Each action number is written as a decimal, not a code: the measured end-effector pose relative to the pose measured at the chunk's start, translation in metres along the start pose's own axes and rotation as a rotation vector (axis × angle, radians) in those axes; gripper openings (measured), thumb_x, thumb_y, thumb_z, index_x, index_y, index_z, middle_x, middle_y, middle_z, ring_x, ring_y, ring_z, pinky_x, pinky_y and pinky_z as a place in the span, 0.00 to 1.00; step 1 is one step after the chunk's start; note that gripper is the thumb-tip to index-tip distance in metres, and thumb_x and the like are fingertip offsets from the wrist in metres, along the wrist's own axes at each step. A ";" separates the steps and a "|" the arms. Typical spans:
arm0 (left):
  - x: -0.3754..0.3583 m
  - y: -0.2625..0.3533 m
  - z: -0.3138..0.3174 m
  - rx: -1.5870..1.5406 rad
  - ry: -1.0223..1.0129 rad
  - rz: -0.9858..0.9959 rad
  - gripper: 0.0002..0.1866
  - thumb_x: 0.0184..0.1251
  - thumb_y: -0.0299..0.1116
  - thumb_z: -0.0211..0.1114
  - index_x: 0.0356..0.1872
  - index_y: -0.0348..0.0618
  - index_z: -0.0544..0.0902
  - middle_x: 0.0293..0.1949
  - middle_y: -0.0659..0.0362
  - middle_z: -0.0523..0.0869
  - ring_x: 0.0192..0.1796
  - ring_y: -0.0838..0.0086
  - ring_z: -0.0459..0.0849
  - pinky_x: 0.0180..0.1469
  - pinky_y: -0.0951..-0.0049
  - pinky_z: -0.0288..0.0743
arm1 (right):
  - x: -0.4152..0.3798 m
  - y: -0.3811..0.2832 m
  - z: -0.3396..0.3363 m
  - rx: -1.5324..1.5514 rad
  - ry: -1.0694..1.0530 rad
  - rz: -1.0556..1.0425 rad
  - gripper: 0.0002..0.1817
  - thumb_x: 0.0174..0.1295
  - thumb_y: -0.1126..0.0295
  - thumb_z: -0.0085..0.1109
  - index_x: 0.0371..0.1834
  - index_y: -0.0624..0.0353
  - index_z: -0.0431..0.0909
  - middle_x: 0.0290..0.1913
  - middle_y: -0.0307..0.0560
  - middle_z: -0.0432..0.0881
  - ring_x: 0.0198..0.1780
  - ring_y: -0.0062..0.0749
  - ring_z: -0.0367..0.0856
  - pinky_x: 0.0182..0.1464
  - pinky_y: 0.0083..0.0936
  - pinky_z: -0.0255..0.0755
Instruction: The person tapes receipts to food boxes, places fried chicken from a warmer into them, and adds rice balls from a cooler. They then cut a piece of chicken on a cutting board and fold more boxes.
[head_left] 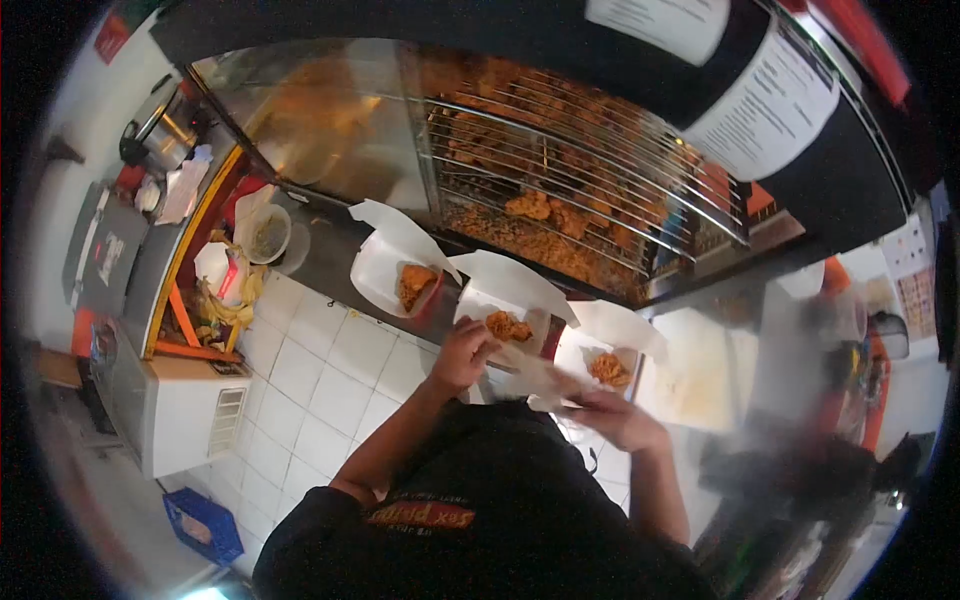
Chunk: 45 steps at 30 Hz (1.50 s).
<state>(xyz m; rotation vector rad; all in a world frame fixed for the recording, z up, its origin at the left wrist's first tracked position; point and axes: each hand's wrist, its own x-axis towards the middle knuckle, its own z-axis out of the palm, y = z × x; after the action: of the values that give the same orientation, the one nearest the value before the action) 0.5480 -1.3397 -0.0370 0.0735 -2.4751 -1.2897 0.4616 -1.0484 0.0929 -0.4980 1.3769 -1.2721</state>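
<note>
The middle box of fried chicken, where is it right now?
In the head view, the middle box sits centre frame on the counter edge below the wire rack, with the left hand on its near side.

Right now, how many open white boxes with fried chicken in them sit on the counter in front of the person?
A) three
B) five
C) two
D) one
A: three open boxes each hold a piece of fried chicken, the left box, the middle box by the left hand, and the right box near the blurred right hand.
</note>
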 end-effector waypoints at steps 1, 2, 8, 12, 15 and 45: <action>0.004 -0.002 0.003 -0.045 0.034 0.045 0.03 0.61 0.26 0.68 0.30 0.39 0.83 0.32 0.53 0.81 0.40 0.53 0.79 0.45 0.57 0.73 | -0.019 -0.013 0.003 0.114 0.092 -0.154 0.33 0.72 0.68 0.60 0.78 0.63 0.62 0.77 0.52 0.66 0.76 0.39 0.65 0.75 0.39 0.62; 0.005 0.002 0.007 -0.046 0.017 0.048 0.03 0.61 0.26 0.68 0.30 0.39 0.83 0.32 0.53 0.81 0.40 0.53 0.79 0.45 0.57 0.73 | -0.032 -0.019 0.000 0.221 0.184 -0.310 0.31 0.73 0.70 0.57 0.78 0.62 0.62 0.77 0.51 0.66 0.76 0.39 0.64 0.75 0.40 0.62; 0.012 0.065 0.040 -0.202 -0.429 0.287 0.06 0.65 0.32 0.72 0.39 0.42 0.87 0.40 0.56 0.82 0.48 0.60 0.81 0.51 0.61 0.75 | -0.035 0.034 -0.007 0.109 0.330 -0.042 0.44 0.62 0.81 0.69 0.80 0.58 0.57 0.76 0.51 0.63 0.68 0.39 0.73 0.58 0.32 0.81; 0.015 0.081 0.065 -0.280 -0.542 0.371 0.12 0.65 0.33 0.72 0.47 0.42 0.86 0.45 0.56 0.82 0.50 0.63 0.81 0.53 0.63 0.76 | -0.021 0.053 -0.017 0.121 0.435 -0.036 0.22 0.61 0.79 0.68 0.59 0.64 0.78 0.48 0.45 0.84 0.47 0.29 0.83 0.48 0.26 0.78; 0.035 0.104 0.018 -0.366 -0.255 0.022 0.18 0.68 0.30 0.69 0.57 0.39 0.81 0.52 0.55 0.81 0.51 0.68 0.81 0.56 0.67 0.75 | -0.055 0.030 -0.062 0.130 0.802 -0.228 0.09 0.64 0.80 0.62 0.46 0.65 0.84 0.36 0.40 0.85 0.35 0.23 0.82 0.40 0.23 0.78; 0.217 0.021 -0.040 -0.431 1.009 -0.127 0.47 0.80 0.65 0.40 0.82 0.46 0.28 0.83 0.53 0.24 0.85 0.60 0.32 0.83 0.59 0.27 | -0.134 0.095 -0.193 0.265 1.422 -0.425 0.13 0.65 0.72 0.60 0.51 0.62 0.84 0.49 0.44 0.87 0.47 0.26 0.82 0.51 0.26 0.74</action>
<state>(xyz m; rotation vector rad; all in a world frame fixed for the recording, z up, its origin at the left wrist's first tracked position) 0.3601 -1.4028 0.0620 0.6096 -1.3411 -1.3382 0.3607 -0.8265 0.0244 0.4849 2.2186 -2.2979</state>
